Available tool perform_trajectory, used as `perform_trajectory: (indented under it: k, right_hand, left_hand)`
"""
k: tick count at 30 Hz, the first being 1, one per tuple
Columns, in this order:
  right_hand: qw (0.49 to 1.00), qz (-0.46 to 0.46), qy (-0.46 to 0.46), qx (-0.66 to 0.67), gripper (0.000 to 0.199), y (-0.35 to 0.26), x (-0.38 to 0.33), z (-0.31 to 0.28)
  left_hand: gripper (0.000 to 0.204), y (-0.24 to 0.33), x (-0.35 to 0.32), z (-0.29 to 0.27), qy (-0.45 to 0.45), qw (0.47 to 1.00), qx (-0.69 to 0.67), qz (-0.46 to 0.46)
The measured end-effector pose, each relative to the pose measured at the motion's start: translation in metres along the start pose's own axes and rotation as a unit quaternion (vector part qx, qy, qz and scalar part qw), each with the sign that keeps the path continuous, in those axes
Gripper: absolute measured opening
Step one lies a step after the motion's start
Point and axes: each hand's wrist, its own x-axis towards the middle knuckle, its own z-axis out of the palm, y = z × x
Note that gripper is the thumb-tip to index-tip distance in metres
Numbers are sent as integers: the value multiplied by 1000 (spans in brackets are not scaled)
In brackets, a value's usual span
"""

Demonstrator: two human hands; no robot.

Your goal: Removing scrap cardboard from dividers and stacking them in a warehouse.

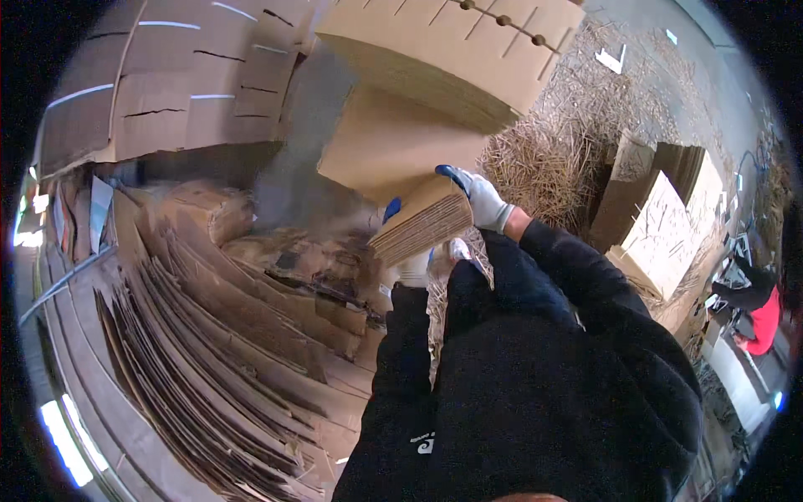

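Note:
A thick bundle of flat brown cardboard pieces (pixel 425 229) is held in front of my body, its layered edges turned toward me. My right hand (pixel 488 202), in a white and blue work glove, grips its right end with the fingers over the top. At the left end, my left hand (pixel 413 273) holds from below and the side; a blue fingertip shows past the far edge, and the bundle hides most of the hand. Just beyond the bundle stands a plain cardboard face (pixel 393 138), beneath a large stack of slotted cardboard sheets (pixel 452 50).
Many large cardboard sheets (pixel 209 326) lean in rows at the left. Slotted cardboard panels (pixel 184 84) rise at the far left. Cardboard scraps (pixel 544 171) litter the floor at right, beside more cardboard stacks (pixel 669 226). A person in red (pixel 763 322) is at the far right.

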Motion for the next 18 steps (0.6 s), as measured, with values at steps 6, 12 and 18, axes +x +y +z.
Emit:
perform_trajectory:
  k: [6,12,18]
  right_hand:
    - [999,8,-22,-35,74,-3,25,-17]
    - [983,147,-49,97,88,-19,77,-35]
    - [980,191,-46,-11,87,48,56,-17]
  left_hand:
    - [55,-24,7,-14,-46,969,237,59]
    - [65,36,84,18,73,956,-175,-223]
    - [51,-58,120,20,99,932,-199,-287]
